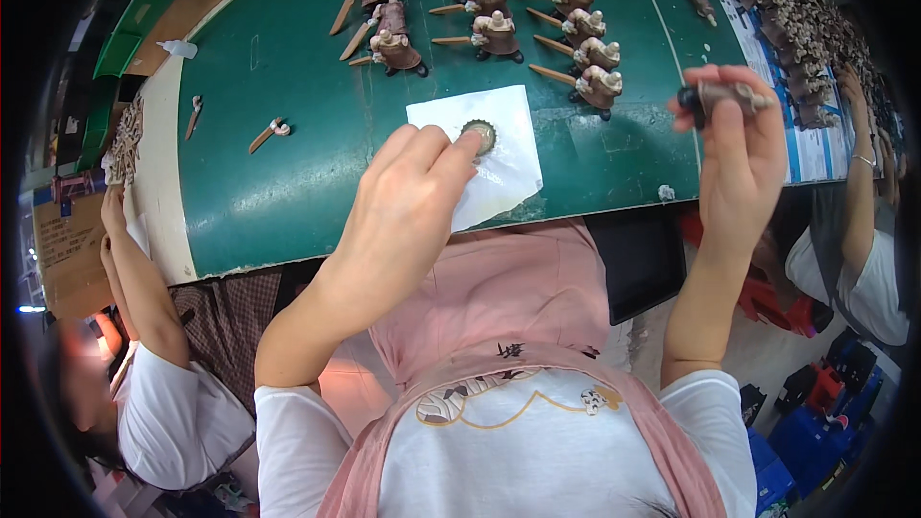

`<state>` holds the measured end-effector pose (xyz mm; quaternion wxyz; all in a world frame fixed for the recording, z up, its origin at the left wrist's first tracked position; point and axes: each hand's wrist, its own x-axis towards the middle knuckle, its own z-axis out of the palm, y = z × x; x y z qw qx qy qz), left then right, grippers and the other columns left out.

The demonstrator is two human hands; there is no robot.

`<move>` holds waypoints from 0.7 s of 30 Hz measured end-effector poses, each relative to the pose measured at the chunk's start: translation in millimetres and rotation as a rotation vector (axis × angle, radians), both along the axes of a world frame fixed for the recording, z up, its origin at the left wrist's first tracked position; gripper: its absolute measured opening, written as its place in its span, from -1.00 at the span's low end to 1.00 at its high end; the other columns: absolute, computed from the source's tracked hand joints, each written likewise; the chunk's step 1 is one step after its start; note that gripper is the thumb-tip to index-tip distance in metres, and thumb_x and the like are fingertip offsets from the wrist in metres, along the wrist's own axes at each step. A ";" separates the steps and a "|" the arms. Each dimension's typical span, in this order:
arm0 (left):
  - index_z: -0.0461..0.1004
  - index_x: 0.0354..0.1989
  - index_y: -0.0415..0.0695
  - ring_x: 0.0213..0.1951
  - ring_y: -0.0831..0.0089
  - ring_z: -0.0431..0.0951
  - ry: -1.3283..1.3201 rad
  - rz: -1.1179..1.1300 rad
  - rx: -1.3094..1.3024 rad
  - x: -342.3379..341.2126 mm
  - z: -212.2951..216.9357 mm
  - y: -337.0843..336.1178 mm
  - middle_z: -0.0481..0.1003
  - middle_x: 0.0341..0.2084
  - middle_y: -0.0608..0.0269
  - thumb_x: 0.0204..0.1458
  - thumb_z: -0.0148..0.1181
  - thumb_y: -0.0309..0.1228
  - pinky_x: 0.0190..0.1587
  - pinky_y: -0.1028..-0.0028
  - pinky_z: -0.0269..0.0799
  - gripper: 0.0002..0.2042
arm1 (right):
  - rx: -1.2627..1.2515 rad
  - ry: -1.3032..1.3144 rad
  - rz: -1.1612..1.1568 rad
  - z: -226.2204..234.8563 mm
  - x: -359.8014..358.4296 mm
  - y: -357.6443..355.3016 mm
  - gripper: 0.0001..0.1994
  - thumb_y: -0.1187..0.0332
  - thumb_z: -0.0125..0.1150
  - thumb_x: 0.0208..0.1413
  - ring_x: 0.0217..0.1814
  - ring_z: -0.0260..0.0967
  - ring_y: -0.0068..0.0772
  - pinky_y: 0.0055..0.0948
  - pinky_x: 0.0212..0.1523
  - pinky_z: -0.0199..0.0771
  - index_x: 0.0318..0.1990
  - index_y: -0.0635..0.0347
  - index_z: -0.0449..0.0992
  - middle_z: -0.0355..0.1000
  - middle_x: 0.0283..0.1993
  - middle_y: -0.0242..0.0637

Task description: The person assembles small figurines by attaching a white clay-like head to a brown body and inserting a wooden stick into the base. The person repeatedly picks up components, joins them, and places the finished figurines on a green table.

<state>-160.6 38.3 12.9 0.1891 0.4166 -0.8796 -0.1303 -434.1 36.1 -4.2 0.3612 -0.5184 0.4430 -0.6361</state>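
My right hand (741,149), raised over the table's right edge, has its fingers wrapped round a small figurine (721,101) in a brown garment with a dark base end. My left hand (413,187) is closed in a pinch over a sheet of white paper (513,168). Its fingertips reach into a crimped bottle cap (479,130) that lies on the paper. Whatever is between those fingers, if anything, is hidden. Beyond the paper stand several similar figurines (497,35), each with a flat tan piece sticking out to the left.
On the green table (317,134) lie two small loose pieces (269,134) at left and a crumpled white scrap (666,193) near the front edge. A white squeeze bottle (177,48) lies at far left. Crowded figurines (796,38) fill the right side. Other people sit on both sides.
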 end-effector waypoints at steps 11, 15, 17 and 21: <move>0.46 0.04 -0.24 -0.46 0.56 0.34 0.694 0.219 0.157 4.4 24.2 19.2 0.39 -0.50 0.28 -0.01 0.24 -0.57 -0.41 0.62 0.26 -0.62 | 0.612 -0.418 0.475 25.8 93.0 25.8 -0.80 0.42 0.23 0.11 -0.45 0.39 -0.63 -0.62 -0.43 0.43 -0.18 0.38 0.48 0.50 -0.34 -0.29; 0.47 0.04 -0.24 -0.46 0.54 0.37 0.646 0.196 0.065 5.7 25.6 22.6 0.42 -0.47 0.24 -0.03 0.25 -0.58 -0.40 0.60 0.31 -0.61 | 0.517 -0.565 0.487 21.4 109.8 23.1 -0.79 0.35 0.21 0.14 -0.48 0.37 -0.64 -0.63 -0.46 0.41 -0.19 0.34 0.49 0.50 -0.35 -0.30; 0.47 0.03 -0.25 -0.45 0.52 0.40 0.629 0.201 0.052 8.0 24.9 24.4 0.44 -0.46 0.22 -0.04 0.25 -0.59 -0.39 0.58 0.34 -0.61 | 0.501 -0.583 0.488 21.9 116.7 24.3 -0.78 0.34 0.21 0.14 -0.48 0.37 -0.64 -0.64 -0.46 0.41 -0.19 0.34 0.49 0.50 -0.35 -0.30; 0.49 -0.01 -0.25 -0.44 0.44 0.46 0.588 0.145 0.055 17.5 27.0 25.1 0.48 -0.45 0.16 -0.05 0.23 -0.62 -0.41 0.53 0.39 -0.64 | 0.506 -0.538 0.473 19.4 125.3 27.6 -0.83 0.37 0.21 0.13 -0.47 0.38 -0.64 -0.64 -0.47 0.41 -0.25 0.32 0.46 0.49 -0.36 -0.28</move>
